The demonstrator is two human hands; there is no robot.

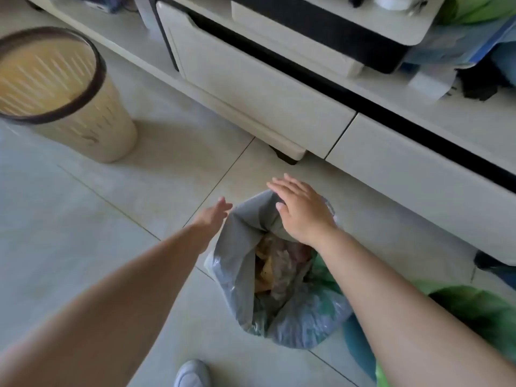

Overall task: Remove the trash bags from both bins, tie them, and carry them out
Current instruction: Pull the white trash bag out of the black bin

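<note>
Bare tiled floor (pixel 83 219) lies open from 7 to 10 o'clock of the grey trash bag (pixel 237 263), wide enough for an arm to sweep. At 10 o'clock, well apart, the beige bin (pixel 83 127) stands upright. From 12 to 3 o'clock the white cabinet (pixel 251 88) walls off the far side, near the bag's rim. At 4 o'clock green plastic (pixel 474 308) crowds the bag. A white shoe (pixel 192 372) sits at 6 o'clock. The bag's mouth gapes upward, partly covered by the right hand (pixel 301 210).
</note>
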